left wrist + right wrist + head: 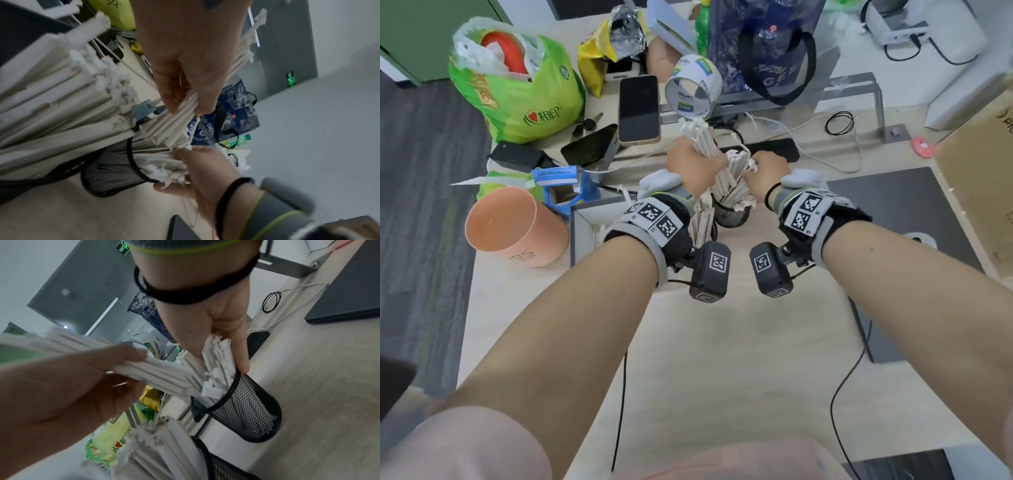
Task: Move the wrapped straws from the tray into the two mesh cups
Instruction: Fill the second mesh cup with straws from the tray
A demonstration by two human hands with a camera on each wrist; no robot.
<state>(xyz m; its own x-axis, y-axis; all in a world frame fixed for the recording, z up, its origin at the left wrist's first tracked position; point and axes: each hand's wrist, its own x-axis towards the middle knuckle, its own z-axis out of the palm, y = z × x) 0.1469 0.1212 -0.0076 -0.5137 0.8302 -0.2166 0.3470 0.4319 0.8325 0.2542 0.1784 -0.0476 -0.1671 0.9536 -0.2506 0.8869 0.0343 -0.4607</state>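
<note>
My left hand (697,162) grips a thick bundle of white wrapped straws (700,135), tilted, its lower end at the mouth of a black mesh cup (732,216). My right hand (756,166) is curled round the tops of the straws (218,352) standing in that cup (244,410), thumb down at the rim. The left wrist view shows the left hand (185,108) on the bundle (172,125) just above the cup (111,170) and the right hand (185,167). A second mesh cup (224,467), packed with straws (164,451), stands close by. The grey tray (581,222) lies to the left, mostly hidden by my left wrist.
An orange cup (517,228) lies on its side left of the tray. Behind the cups are two phones (638,109), a tape roll (693,87), a green bag (517,92), a blue bag (763,44) and cables. A dark laptop (900,209) lies to the right.
</note>
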